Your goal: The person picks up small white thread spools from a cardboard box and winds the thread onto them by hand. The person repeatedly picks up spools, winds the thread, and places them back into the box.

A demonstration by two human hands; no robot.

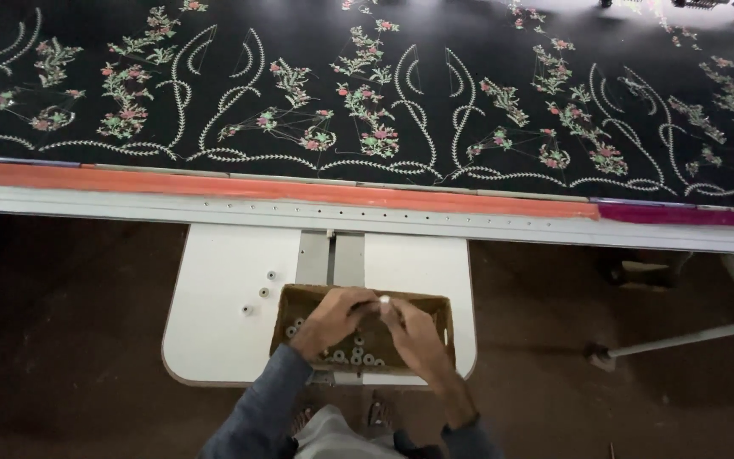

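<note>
— Hands first: what are they doing?

— Left hand and right hand meet above a brown cardboard box that sits at the near edge of the white surface. Both pinch one small white bobbin between the fingertips, held just over the box's far rim.

— What's in the box?

— More white bobbins; roughly ten show, the rest are hidden under the wrists, so I cannot give a full count.

— And outside it?

— Three loose bobbins lie on the surface just left of the box, toward the left edge.

— What could go wrong?

— My guess: the pinch is light and shared between two hands, so the bobbin could slip and roll off the surface to the dark floor. The three loose ones could be knocked off by a sleeve, too.

— Anything beyond?

— One long black fabric with floral embroidery stretched along the far side, edged by an orange strip
</note>
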